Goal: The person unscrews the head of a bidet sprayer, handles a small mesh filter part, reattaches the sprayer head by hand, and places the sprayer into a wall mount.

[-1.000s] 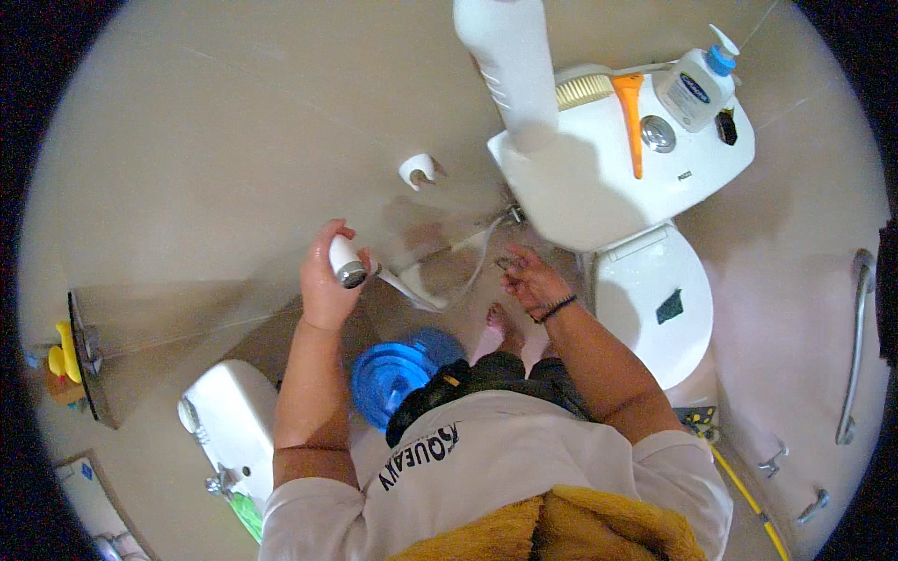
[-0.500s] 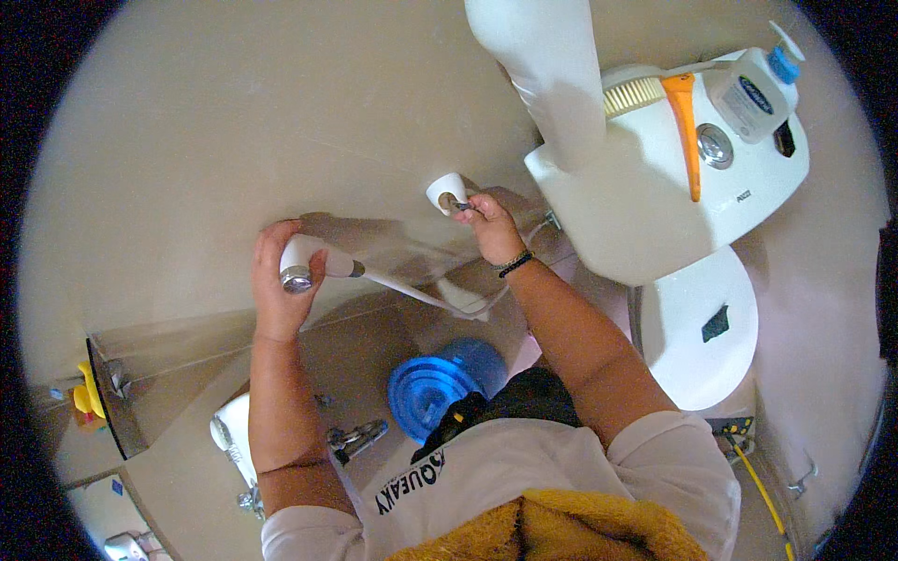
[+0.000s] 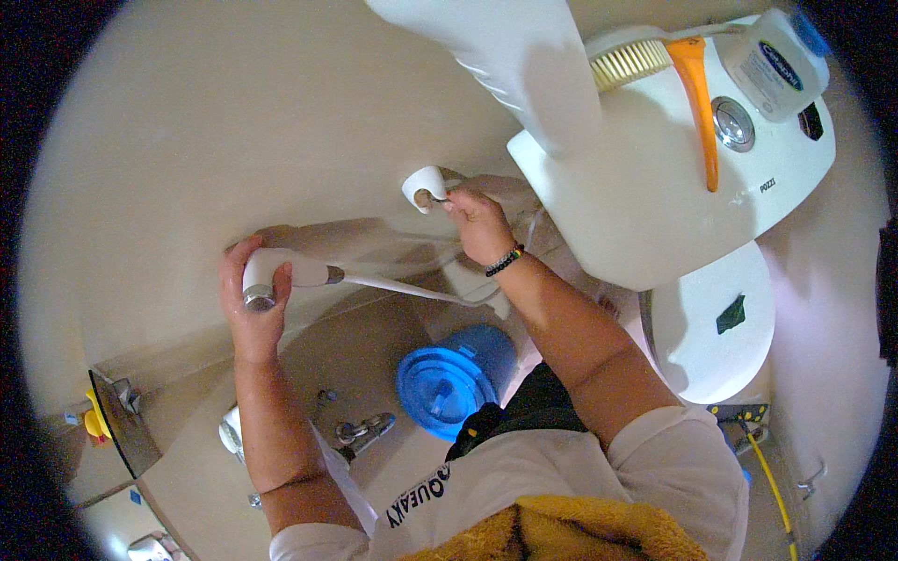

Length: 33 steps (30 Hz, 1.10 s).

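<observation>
A white ceramic toilet tank (image 3: 622, 201), broad and rounded at the corners, is the landmark here. Well to its left, the left hand (image 3: 251, 294) wraps its fingers and thumb around a smooth white plastic hand shower (image 3: 304, 268) tipped with rounded, shiny chrome; a thin, flexible white hose (image 3: 402, 285) trails from its grey collar back toward the tank. Between the shower and the tank, near the tank, the right hand (image 3: 482, 227), with a dark beaded bracelet (image 3: 505, 260) at its wrist, brings its fingertips together at the opening of a glossy, cup-shaped wall holder (image 3: 418, 182); whether they pinch something cannot be told. On the tank lie a brush with stiff cream bristles (image 3: 631, 64), a tapered orange plastic tool (image 3: 692, 103), a round chrome flush button (image 3: 733, 124) and a translucent bottle (image 3: 767, 70). Below the tank, the smooth toilet lid (image 3: 706, 341) bears a ragged dark-green piece (image 3: 731, 314). Left of and below the tank sit a round blue plastic pail (image 3: 496, 355) and a curved metal faucet (image 3: 369, 430).
</observation>
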Tool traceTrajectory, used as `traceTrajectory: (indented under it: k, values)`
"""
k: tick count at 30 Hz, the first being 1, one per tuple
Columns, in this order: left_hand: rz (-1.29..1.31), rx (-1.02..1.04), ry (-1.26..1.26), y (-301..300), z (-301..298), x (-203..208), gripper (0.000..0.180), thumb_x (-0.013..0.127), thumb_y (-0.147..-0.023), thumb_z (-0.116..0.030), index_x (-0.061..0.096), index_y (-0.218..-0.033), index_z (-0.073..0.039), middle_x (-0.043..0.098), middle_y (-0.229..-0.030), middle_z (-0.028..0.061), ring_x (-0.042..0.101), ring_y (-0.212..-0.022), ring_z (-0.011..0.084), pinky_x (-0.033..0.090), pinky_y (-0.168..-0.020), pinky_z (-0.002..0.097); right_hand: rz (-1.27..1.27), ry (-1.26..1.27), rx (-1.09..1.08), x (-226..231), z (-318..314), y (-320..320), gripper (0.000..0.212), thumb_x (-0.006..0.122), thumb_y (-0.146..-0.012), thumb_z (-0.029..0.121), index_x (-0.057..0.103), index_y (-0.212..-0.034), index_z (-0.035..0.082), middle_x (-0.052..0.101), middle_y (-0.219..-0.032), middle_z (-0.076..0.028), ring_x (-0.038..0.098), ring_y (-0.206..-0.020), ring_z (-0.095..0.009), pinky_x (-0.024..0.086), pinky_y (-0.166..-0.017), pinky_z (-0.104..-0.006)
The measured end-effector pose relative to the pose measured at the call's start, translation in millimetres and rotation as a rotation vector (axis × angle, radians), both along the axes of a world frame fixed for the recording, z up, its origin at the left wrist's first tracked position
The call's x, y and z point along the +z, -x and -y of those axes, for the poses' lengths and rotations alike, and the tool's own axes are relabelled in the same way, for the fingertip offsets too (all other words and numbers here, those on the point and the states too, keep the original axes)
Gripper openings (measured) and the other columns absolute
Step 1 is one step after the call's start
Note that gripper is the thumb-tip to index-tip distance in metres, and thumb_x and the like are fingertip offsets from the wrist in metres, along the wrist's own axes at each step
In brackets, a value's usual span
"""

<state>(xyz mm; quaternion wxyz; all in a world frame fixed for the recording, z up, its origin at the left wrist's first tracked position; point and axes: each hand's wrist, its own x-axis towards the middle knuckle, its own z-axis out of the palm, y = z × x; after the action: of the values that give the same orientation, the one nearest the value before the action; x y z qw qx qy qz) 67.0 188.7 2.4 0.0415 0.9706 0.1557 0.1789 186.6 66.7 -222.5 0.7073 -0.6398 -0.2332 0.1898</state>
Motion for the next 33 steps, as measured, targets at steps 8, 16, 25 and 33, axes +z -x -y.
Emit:
traceTrajectory:
  k: [8, 16, 25, 33]
  values:
    - [-0.016, 0.047, -0.035, -9.4, 11.4, -8.4, 0.033, 0.061, -0.061, -0.004, 0.047, -0.091, -0.003, 0.05, -0.088, 0.0114, 0.048, -0.082, 0.0243, 0.039, -0.073, 0.0323, -0.014, -0.086, -0.029, -12.0, -11.7, -1.0, 0.008, 0.052, -0.071, 0.008, 0.052, -0.073, 0.001, 0.052, -0.067, -0.014, 0.051, -0.063, -0.026, 0.039, -0.056, -0.0314]
    - [-0.046, -0.064, -0.096, -10.8, 18.1, -25.7, 0.038, 0.061, -0.059, -0.004, 0.045, -0.093, -0.003, 0.049, -0.091, 0.0129, 0.047, -0.086, 0.0259, 0.038, -0.076, 0.0327, 0.02, 0.008, -0.003, -5.9, -12.0, -8.7, 0.011, 0.05, -0.073, 0.009, 0.049, -0.066, 0.0, 0.049, -0.058, -0.013, 0.045, -0.052, -0.021, 0.038, -0.052, -0.0296]
    - [-0.201, -0.236, 0.089, -28.3, 39.7, -78.9, 0.036, 0.06, -0.059, -0.002, 0.043, -0.091, -0.004, 0.048, -0.101, 0.0183, 0.049, -0.091, 0.0305, 0.04, -0.077, 0.0354, 0.115, -0.019, 0.022, -8.6, -9.7, -10.8, 0.015, 0.051, -0.073, 0.011, 0.046, -0.063, 0.0, 0.044, -0.056, -0.014, 0.044, -0.05, -0.023, 0.035, -0.048, -0.0325]
    - [-0.157, -0.306, 0.155, -45.5, 30.9, -101.8, 0.032, 0.062, -0.059, -0.007, 0.043, -0.086, -0.005, 0.041, -0.113, 0.0197, 0.048, -0.095, 0.0312, 0.041, -0.076, 0.0338, 0.237, -0.095, 0.044, -9.3, -6.1, -13.5, 0.017, 0.051, -0.072, 0.012, 0.044, -0.063, 0.0, 0.044, -0.058, -0.014, 0.045, -0.055, -0.027, 0.036, -0.052, -0.033]
